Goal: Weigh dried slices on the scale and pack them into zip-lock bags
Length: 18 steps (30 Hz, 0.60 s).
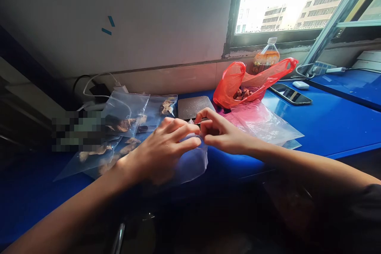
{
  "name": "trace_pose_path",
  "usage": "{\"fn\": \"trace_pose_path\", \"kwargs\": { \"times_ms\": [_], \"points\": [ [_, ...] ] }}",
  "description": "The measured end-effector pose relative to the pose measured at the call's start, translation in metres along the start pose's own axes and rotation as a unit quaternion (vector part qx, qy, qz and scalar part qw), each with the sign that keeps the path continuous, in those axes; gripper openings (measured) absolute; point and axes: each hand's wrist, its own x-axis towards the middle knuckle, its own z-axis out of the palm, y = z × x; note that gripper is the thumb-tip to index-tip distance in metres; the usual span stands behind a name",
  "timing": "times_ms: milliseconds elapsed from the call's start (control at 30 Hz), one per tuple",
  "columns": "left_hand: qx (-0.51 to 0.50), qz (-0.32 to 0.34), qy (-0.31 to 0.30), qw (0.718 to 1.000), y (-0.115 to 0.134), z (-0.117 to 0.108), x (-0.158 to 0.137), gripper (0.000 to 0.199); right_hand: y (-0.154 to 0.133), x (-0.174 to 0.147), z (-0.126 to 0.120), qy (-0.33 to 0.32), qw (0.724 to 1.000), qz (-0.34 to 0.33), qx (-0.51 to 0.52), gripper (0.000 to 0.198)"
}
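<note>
A clear plastic bag [194,163] hangs over the front edge of the blue table, its upper edge between my two hands. My left hand [166,143] is closed on the bag from the left, with the fingers pointing right. From the other side my right hand [222,133] has its fingers curled into a pinch at the bag's top, close to the left fingertips. The exact grip of the right fingertips is partly hidden. Just behind my hands lies a flat metal-topped plate [195,107], like a small scale.
On the left lie several clear zip bags [127,105] with dried brown pieces. A red plastic bag [230,87] holding reddish-brown chunks stands right of the plate, near flat clear bags [276,125]. Behind are a drink bottle [266,56], a phone [291,94] and a white case [301,85].
</note>
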Motion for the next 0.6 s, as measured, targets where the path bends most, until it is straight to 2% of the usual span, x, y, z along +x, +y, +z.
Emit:
{"fn": "trace_pose_path", "kwargs": {
  "times_ms": [133, 233, 333, 600],
  "points": [
    [-0.008, -0.013, 0.031, 0.999, -0.006, 0.004, -0.001, 0.016, -0.004, 0.0, -0.004, 0.06, 0.99, -0.028, -0.124, 0.015],
    [-0.025, -0.036, 0.058, 0.997, -0.008, 0.006, 0.0, 0.018, -0.011, -0.005, 0.002, 0.08, 0.965, -0.091, -0.233, 0.001],
    [-0.023, -0.063, 0.07, 0.995, -0.009, 0.006, 0.0, 0.013, -0.016, -0.01, 0.009, 0.069, 0.951, -0.134, -0.269, 0.013],
    [0.006, -0.089, 0.041, 0.995, -0.009, 0.004, -0.003, 0.012, -0.011, -0.011, 0.009, 0.007, 0.938, -0.093, -0.335, 0.019]
  ]
}}
